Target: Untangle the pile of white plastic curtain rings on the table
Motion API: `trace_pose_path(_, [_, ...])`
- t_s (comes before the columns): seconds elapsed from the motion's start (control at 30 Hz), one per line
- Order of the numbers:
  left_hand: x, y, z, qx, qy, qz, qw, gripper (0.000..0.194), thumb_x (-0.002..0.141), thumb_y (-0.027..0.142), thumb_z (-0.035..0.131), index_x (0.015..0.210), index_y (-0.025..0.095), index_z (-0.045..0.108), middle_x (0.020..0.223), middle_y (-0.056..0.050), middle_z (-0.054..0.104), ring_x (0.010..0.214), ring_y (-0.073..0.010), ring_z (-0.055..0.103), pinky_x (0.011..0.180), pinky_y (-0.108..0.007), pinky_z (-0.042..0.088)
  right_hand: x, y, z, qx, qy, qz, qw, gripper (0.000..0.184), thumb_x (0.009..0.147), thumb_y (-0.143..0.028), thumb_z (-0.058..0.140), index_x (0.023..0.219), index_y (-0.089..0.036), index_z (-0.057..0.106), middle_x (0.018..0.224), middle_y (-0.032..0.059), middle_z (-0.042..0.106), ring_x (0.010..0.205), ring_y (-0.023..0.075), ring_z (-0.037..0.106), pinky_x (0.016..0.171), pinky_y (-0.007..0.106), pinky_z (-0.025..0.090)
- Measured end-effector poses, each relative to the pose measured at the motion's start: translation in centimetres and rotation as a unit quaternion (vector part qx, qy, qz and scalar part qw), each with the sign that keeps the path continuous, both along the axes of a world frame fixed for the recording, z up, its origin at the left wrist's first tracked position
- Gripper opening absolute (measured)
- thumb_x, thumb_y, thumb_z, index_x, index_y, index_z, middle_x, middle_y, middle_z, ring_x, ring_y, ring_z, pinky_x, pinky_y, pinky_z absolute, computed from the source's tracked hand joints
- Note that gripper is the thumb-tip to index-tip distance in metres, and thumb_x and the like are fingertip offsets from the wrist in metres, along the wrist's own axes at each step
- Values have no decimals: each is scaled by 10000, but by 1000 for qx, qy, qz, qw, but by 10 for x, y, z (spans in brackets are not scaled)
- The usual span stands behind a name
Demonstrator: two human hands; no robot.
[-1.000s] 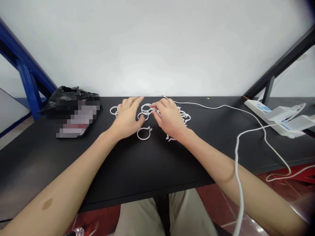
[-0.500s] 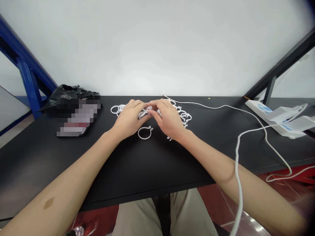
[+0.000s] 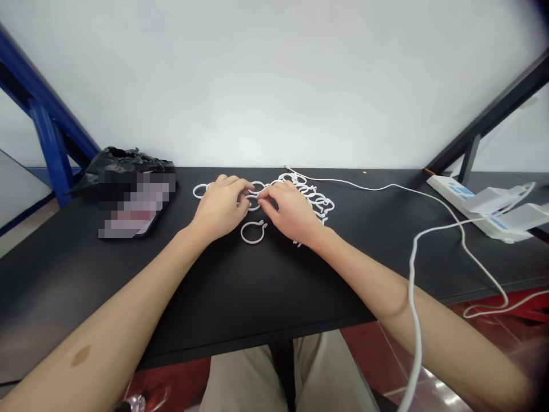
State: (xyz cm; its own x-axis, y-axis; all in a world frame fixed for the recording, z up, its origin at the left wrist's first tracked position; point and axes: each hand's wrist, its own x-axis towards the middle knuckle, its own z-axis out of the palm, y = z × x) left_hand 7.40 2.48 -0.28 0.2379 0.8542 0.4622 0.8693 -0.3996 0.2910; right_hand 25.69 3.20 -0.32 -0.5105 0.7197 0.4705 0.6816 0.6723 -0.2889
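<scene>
The black bench [image 3: 240, 297] takes most of the view, and it stands against a pale wall. At its far left lies a crumpled black bag [image 3: 122, 163] with a blurred patch just in front of it. On the far right end sits a white power strip [image 3: 476, 206], and a long white cable [image 3: 429, 229] runs from there across the bench top and hangs over the near edge.

Near the middle of the bench, close to the far edge, lies a loose pile of white plastic rings [image 3: 311, 197]; the rings overlap and some touch each other. One single ring [image 3: 253, 232] lies apart from the pile, nearer to the person, between the two wrists.

The left hand [image 3: 221, 206] rests palm down on the bench, its fingers curled, and its fingertips meet a ring [image 3: 254, 201] at the left side of the pile. The right hand [image 3: 291, 212] lies just beside it, fingers also bent, and its fingertips pinch the same ring from the other side. So both hands are narrow and hold this ring between them, low over the bench surface.
</scene>
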Motion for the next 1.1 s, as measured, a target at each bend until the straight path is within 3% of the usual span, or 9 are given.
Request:
trace_pose_path(0.13, [-4, -1, 4, -18, 45, 69, 996, 317, 780, 115, 480, 1030, 191, 659, 1027, -71, 701, 1009, -285, 564, 872, -426, 465, 0, -1, 1, -17, -37, 4, 999, 163, 964, -225, 520, 954, -164, 671, 935, 69, 691, 917, 223, 510, 871, 352, 409])
trace_pose_path(0.33, [-4, -3, 0, -51, 145, 109, 982, 188, 862, 235, 483, 940, 195, 649, 990, -102, 706, 995, -326, 574, 851, -465, 435, -2, -2, 3, -20, -61, 10, 998, 162, 968, -232, 525, 974, -164, 671, 947, 75, 692, 920, 220, 518, 901, 369, 408])
trace_pose_path(0.47, [-3, -4, -1, -27, 158, 96, 982, 211, 920, 244, 431, 882, 202, 635, 956, -102, 697, 974, -318, 569, 814, -446, 423, -3, -4, 2, -9, -51, 1, 999, 198, 962, -238, 537, 1106, -157, 646, 1041, 95, 673, 991, 233, 542, 924, 383, 427])
trace_pose_path(0.6, [2, -5, 2, 15, 69, 41, 997, 199, 946, 248, 415, 915, 210, 607, 998, -82, 689, 968, -289, 558, 811, -428, 430, -6, -4, 1, -18, 22, 0, 1000, 294, 979, -276, 513, 1240, -158, 579, 1131, 113, 647, 1072, 234, 575, 967, 401, 442])
trace_pose_path(0.73, [8, -8, 5, -12, -58, -42, 997, 140, 947, 252, 449, 939, 222, 586, 906, -43, 691, 903, -233, 576, 773, -365, 459, -5, -3, 3, -88, 151, 16, 984, 198, 986, -309, 496, 1098, -186, 604, 1004, 62, 703, 938, 188, 644, 834, 339, 493])
trace_pose_path(0.83, [12, -12, 7, -40, -105, -52, 992, 141, 952, 281, 458, 975, 229, 587, 898, -27, 692, 885, -217, 597, 756, -351, 466, -3, -3, 7, -109, 217, 12, 970, 168, 960, -353, 545, 935, -202, 613, 875, 19, 717, 797, 159, 650, 755, 306, 488])
trace_pose_path(0.97, [15, -17, 13, -62, -120, -54, 989, 227, 962, 320, 424, 1066, 220, 599, 960, -32, 696, 937, -222, 587, 802, -368, 461, -1, -3, 13, -73, 246, -5, 966, 189, 937, -362, 582, 872, -196, 647, 810, 5, 704, 726, 139, 621, 716, 281, 462])
trace_pose_path(1.1, [16, -20, 15, -55, -77, -77, 992, 324, 942, 437, 460, 1124, 209, 603, 963, -42, 679, 939, -242, 569, 819, -396, 445, 0, -2, 13, -47, 256, -16, 965, 222, 925, -370, 601, 811, -191, 665, 758, -3, 688, 667, 127, 588, 676, 267, 445])
